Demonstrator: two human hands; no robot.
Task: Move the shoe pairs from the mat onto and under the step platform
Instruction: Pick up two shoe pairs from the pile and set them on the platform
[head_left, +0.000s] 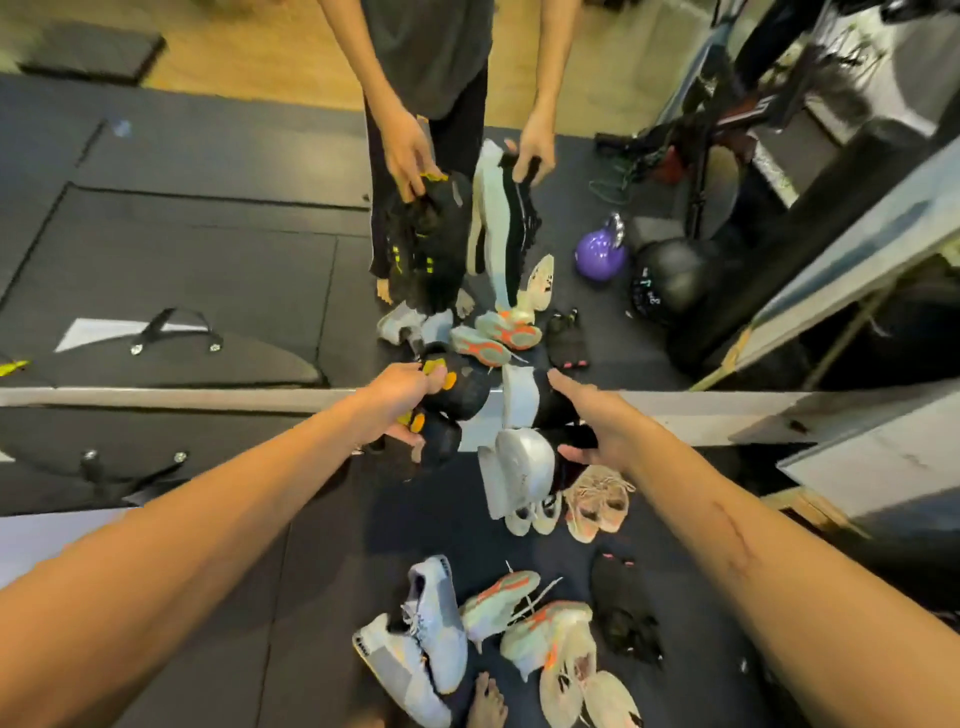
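Observation:
My left hand (397, 408) grips a pair of black shoes with yellow tabs (449, 410), held up above the dark mat (322, 597). My right hand (597, 434) holds a black shoe pair with silver-white soles (519, 462), soles turned left. Both pairs hang just in front of a wall mirror (208, 260), which repeats them and my body above. On the mat lie a grey-blue pair (415, 644), a mint and orange pair (524, 621), a cream pair (587, 686), a black pair (621, 608), a beige pair (597, 501) and a white pair (535, 517). I cannot make out a step platform.
The mirror's pale bottom rail (182, 399) crosses the view at mid height. A white panel or bench (883, 462) stands at the right. In the reflection a purple kettlebell (600, 254) and a dark ball (670, 278) show. My bare foot (485, 701) is at the bottom edge.

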